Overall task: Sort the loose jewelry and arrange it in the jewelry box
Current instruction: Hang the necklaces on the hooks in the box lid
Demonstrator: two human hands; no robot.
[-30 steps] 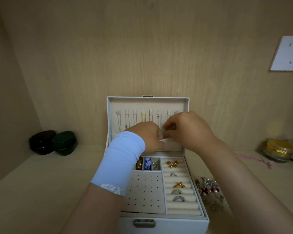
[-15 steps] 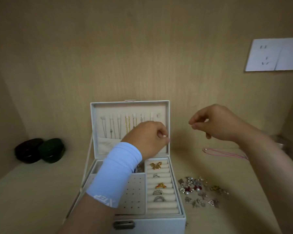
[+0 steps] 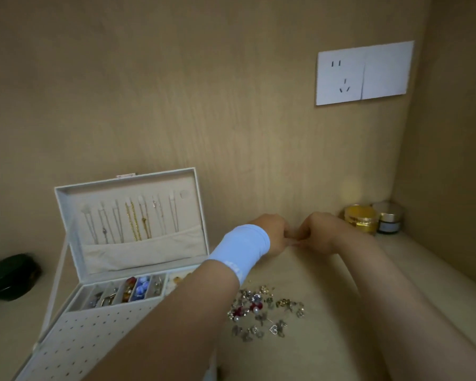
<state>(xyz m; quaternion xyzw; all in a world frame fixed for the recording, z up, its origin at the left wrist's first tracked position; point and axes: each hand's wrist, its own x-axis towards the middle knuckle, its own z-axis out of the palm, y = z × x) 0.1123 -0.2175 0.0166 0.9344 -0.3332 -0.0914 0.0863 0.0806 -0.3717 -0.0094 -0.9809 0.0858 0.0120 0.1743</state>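
Note:
The white jewelry box (image 3: 66,204) stands open at the left, with several chains (image 3: 132,221) hanging in its lid. Its small compartments (image 3: 138,290) hold beads and metal pieces, and a punched earring panel (image 3: 88,334) lies in front. A pile of loose earrings and charms (image 3: 261,309) lies on the shelf right of the box. My left hand (image 3: 270,235), with a pale blue wrist sleeve, and my right hand (image 3: 322,232) meet at the back of the shelf. Their curled fingers pinch a thin pink cord necklace, which the fingers mostly hide.
A gold jar (image 3: 360,220) and a small dark jar (image 3: 389,222) stand in the back right corner, close to my right hand. Two dark cases (image 3: 8,273) sit at the far left. A white wall socket (image 3: 363,74) is above. Wooden walls enclose the shelf.
Both hands left the box lid and moved right and down to the shelf's back, where the pink cord lay. The view swung right, so the box now sits at the left.

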